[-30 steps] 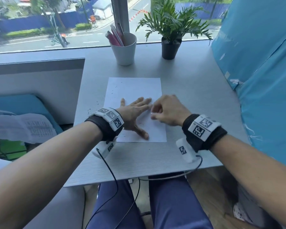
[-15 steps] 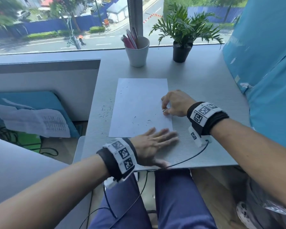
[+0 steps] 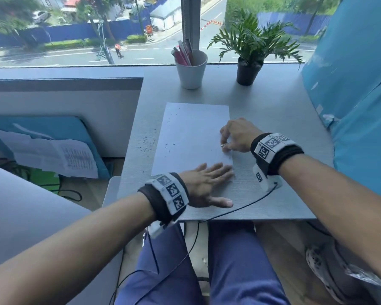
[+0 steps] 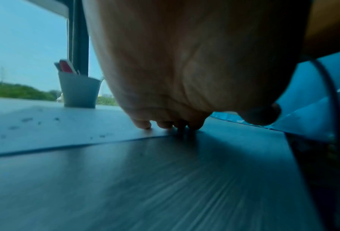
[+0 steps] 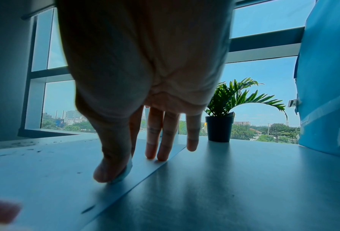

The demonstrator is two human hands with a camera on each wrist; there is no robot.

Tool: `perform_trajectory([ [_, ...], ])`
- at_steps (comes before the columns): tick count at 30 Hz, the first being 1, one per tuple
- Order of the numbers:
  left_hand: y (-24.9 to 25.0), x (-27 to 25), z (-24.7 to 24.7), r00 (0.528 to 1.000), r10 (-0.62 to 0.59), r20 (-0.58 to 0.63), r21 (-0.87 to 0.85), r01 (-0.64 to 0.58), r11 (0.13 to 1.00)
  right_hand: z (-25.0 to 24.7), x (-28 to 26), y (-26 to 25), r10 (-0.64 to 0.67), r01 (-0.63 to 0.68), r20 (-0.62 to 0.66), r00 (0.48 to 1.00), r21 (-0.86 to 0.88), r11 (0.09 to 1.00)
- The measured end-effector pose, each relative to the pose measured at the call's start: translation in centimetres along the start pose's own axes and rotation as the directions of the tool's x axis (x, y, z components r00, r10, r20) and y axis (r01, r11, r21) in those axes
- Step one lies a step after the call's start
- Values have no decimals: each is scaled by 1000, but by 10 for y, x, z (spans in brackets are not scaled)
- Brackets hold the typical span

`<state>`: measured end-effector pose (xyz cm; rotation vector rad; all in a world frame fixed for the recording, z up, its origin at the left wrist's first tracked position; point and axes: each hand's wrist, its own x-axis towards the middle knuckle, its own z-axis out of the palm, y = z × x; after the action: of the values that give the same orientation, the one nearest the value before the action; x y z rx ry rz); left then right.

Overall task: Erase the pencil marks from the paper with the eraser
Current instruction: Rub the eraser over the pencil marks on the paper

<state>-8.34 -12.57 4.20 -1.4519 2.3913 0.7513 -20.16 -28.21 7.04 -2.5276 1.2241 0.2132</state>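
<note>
A white sheet of paper (image 3: 191, 137) lies on the grey desk (image 3: 273, 119), with dark eraser crumbs scattered over it. My right hand (image 3: 237, 135) is at the paper's right edge and pinches a small white eraser (image 5: 125, 172) between thumb and forefinger against the sheet (image 5: 46, 179); the other fingers (image 5: 168, 140) reach down to the paper. My left hand (image 3: 204, 183) lies flat with straight fingers on the sheet's near right corner, fingertips (image 4: 165, 124) pressing the paper (image 4: 46, 132).
A white cup of pens (image 3: 191, 69) and a small potted plant (image 3: 250, 53) stand at the back by the window. More crumbs (image 3: 147, 144) lie on the desk left of the paper. A blue covered surface (image 3: 356, 106) rises on the right. A cable (image 3: 240, 208) crosses the desk's near edge.
My left hand slid from the middle of the paper to its near right corner. My right hand moved to the paper's right edge with the eraser. The head view shifted left.
</note>
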Motion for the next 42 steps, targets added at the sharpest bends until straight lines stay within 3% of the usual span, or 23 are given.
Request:
perform_trajectory([
  [2,-17,4,-1,999,-46,-10,2,46,999,0,0,1,-6,6,-10,1000,0,1000],
  [6,-73,-11,-16,964,-265,-18,-15,265,964,0,-1,2,2,-2,-1,1000,0,1000],
  [8,-91,-21,-21,918,-397,-11,-39,396,917,-1,-2,1,8,-8,8,1000,3,1000],
  [11,-92,-32,-24,802,-596,-42,-13,596,803,-1,0,0,28,-28,15,1000,-8,1000],
  [12,-84,-33,-23,794,-604,-71,-1,605,796,0,2,0,31,-31,13,999,-11,999],
  [13,-74,-32,-20,829,-550,-103,14,554,832,0,2,0,38,-37,13,999,-17,999],
  [15,-48,-28,-13,944,-311,-112,38,316,948,0,3,0,35,-35,13,999,-26,999],
  [16,-36,-24,-8,978,-191,-80,36,194,980,0,4,0,28,-27,10,1000,-30,999],
  [18,-25,-18,3,998,-69,-8,17,69,997,1,4,1,21,-21,1,1000,-34,999],
  [21,-42,-22,9,995,-97,-26,16,97,995,3,5,4,4,-3,9,1000,-39,999],
  [25,-70,-46,11,950,-304,-65,-24,303,953,2,2,5,-26,26,5,1000,-44,999],
  [27,-72,-55,12,907,-416,-59,-63,413,909,1,1,3,-22,23,9,1000,-55,998],
  [30,-61,-57,13,794,-601,-87,-32,601,799,0,0,1,-12,12,7,1000,-63,998],
  [31,-53,-55,13,778,-616,-120,-14,620,785,0,0,1,-7,8,8,1000,-64,998],
  [32,-43,-53,15,804,-573,-162,4,581,814,0,0,0,-4,5,6,1000,-66,998],
  [33,-34,-50,17,859,-472,-196,27,486,873,0,1,0,-4,4,2,1000,-69,998],
  [35,-17,-43,21,957,-221,-186,82,239,968,0,1,0,-6,6,0,1000,-70,997],
  [37,-6,-40,28,989,-96,-112,83,105,991,-1,0,0,-9,10,2,1000,-55,998],
  [39,-6,-43,35,991,-103,-84,27,106,994,-2,-1,1,-15,15,2,1000,-38,999],
  [42,-23,-64,36,969,-231,-84,-50,227,973,-3,-4,3,-31,30,-7,1000,-27,999],
])
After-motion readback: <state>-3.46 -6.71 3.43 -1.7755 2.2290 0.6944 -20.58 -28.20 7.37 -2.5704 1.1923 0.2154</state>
